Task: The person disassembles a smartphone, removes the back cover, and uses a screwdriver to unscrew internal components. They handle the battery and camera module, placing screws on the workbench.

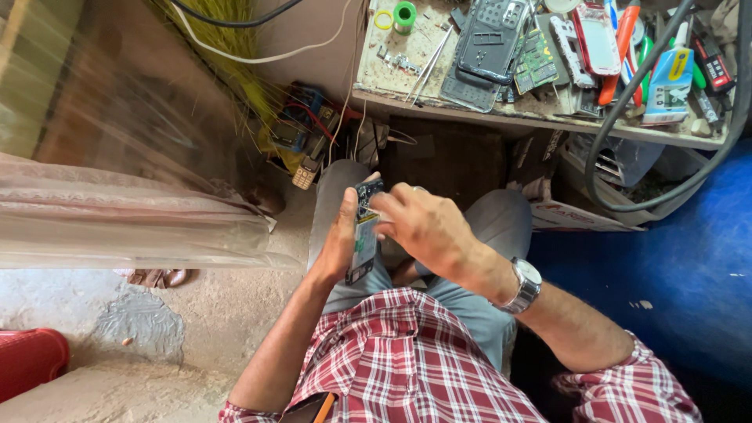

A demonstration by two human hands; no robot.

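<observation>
My left hand cradles an opened mobile phone above my lap; its green circuit board and a yellow strip are exposed. The fingers of my right hand press on the phone's upper edge from the right. A metal watch sits on my right wrist. What the right fingertips pinch is hidden behind the hand.
A cluttered workbench ahead carries phone shells, circuit boards, a green tape roll, tools and a thick black cable. A clear plastic sheet hangs at left. A small keypad phone lies on the floor below the bench.
</observation>
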